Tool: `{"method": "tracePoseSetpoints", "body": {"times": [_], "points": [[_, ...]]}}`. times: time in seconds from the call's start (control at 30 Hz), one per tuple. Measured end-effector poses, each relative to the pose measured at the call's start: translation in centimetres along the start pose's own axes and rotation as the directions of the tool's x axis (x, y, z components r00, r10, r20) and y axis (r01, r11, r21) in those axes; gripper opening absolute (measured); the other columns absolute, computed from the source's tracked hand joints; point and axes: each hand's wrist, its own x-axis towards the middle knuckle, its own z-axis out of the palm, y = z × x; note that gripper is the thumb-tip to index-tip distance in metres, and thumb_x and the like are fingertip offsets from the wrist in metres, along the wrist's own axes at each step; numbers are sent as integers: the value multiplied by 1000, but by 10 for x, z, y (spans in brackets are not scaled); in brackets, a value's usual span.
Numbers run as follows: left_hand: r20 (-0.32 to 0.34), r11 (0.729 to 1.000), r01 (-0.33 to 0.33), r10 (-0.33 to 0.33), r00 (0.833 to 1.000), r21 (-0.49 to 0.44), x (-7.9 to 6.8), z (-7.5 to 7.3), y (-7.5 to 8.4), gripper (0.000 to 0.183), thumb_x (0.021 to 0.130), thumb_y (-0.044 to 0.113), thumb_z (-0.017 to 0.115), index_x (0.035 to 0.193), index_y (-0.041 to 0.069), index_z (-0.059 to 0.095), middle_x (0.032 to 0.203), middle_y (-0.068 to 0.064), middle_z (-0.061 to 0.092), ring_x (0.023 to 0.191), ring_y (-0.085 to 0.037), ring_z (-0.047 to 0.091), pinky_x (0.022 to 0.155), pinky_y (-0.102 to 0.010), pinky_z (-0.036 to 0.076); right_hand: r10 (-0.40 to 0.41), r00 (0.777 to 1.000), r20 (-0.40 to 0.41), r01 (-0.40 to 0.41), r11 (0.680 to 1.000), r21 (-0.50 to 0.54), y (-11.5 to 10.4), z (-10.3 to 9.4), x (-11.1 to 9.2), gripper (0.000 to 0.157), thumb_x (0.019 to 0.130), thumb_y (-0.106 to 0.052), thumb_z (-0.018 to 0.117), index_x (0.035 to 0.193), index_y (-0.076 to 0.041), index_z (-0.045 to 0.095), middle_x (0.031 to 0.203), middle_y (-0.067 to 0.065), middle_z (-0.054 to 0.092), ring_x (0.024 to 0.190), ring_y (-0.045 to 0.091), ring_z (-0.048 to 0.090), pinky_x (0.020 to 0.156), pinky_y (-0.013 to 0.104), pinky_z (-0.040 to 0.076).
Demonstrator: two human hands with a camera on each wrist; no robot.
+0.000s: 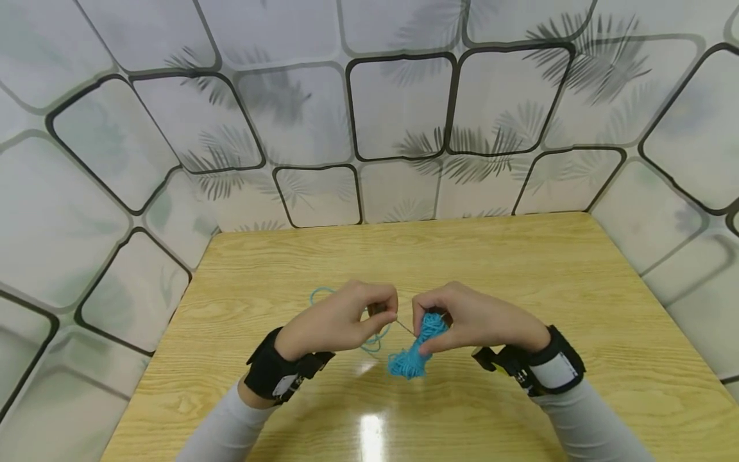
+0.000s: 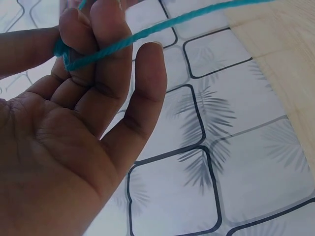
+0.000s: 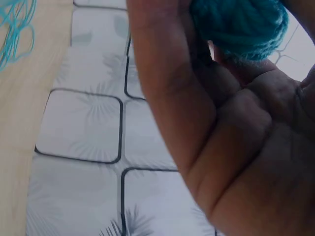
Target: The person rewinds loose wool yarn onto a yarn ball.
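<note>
My right hand [image 1: 470, 317] grips a small blue yarn skein [image 1: 417, 353], narrowed at the middle with looped ends. In the right wrist view, one rounded end of the skein [image 3: 241, 29] shows between the fingers and thumb. To its left, my left hand [image 1: 346, 317] pinches a yarn strand [image 1: 405, 326] between thumb and fingertips, and the strand runs across to the skein. The left wrist view has the blue strand [image 2: 162, 27] passing over the fingers, with the little finger held apart.
Loose loops of blue yarn [image 1: 372, 342] lie on the wooden table [image 1: 277, 256] behind and beneath the left hand. Patterned white sheeting [image 1: 398, 109] rises along the table's back and both sides. Each wrist wears a black strap [image 1: 271, 366] with a small camera.
</note>
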Motion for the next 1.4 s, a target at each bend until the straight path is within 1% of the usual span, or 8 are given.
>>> {"method": "tracePoseSetpoints", "body": {"times": [0.1, 0.23, 0.5, 0.67, 0.83, 1.03, 1.17, 1.4], "points": [[-5, 999, 2, -2, 1000, 32, -1, 1, 3, 17, 98, 8, 59, 83, 15, 56, 70, 3, 53, 66, -8, 51, 62, -30, 50, 89, 995, -53, -93, 993, -70, 2, 0, 1, 18, 82, -27, 80, 86, -23, 63, 70, -7, 54, 59, 5, 43, 53, 22, 39], [-9, 998, 10, -10, 1000, 59, -2, 3, 5, 15, 98, 8, 60, 84, 13, 57, 71, 5, 55, 66, -6, 53, 63, -30, 52, 151, 975, -165, -172, 977, -123, 4, 1, 4, 19, 82, -22, 80, 85, -21, 61, 68, -6, 53, 57, 7, 44, 53, 22, 39], [-21, 998, 10, -8, 1000, 63, -4, 6, 4, 16, 99, 9, 59, 85, 15, 55, 67, 4, 52, 64, -5, 53, 63, -26, 51, 188, 899, -396, -249, 962, -109, 11, 0, 7, 17, 84, -16, 78, 86, -16, 61, 72, -2, 61, 58, 12, 49, 54, 29, 45], [-21, 998, 12, -11, 1000, 67, -3, 7, 4, 15, 99, 10, 58, 85, 15, 55, 68, 4, 54, 65, -4, 55, 63, -24, 52, 198, 863, -464, -282, 952, -119, 18, -1, 8, 14, 85, -15, 77, 87, -13, 63, 70, 2, 60, 56, 14, 46, 53, 30, 42], [-23, 997, 7, -5, 1000, 71, -3, 8, 4, 16, 100, 9, 57, 85, 15, 55, 68, 4, 54, 63, -5, 52, 61, -23, 49, 217, 843, -492, -304, 947, -104, 23, -2, 9, 13, 86, -18, 76, 88, -13, 64, 69, 2, 59, 55, 15, 45, 52, 30, 41], [-29, 998, -14, 15, 999, 66, -2, 11, 4, 17, 99, 7, 57, 84, 15, 55, 68, 4, 53, 62, -6, 51, 61, -23, 48, 223, 809, -544, -311, 948, -73, 25, -3, 10, 14, 86, -20, 76, 90, -14, 64, 68, 2, 60, 53, 16, 47, 49, 29, 41], [-35, 998, -15, 17, 999, 64, -2, 12, 4, 17, 98, 6, 58, 84, 15, 56, 69, 4, 53, 63, -5, 52, 61, -23, 49, 213, 789, -576, -282, 959, -31, 27, -4, 10, 14, 88, -20, 74, 92, -14, 63, 73, 2, 64, 57, 13, 57, 50, 31, 46], [-25, 1000, 3, -3, 1000, 16, -3, 15, 4, 16, 99, 7, 58, 85, 15, 58, 69, 3, 57, 64, -4, 54, 62, -25, 52, 229, 757, -611, -150, 972, 179, 22, -5, 11, 19, 90, -22, 72, 100, -7, 63, 88, 10, 70, 67, 17, 69, 60, 33, 58]]}}
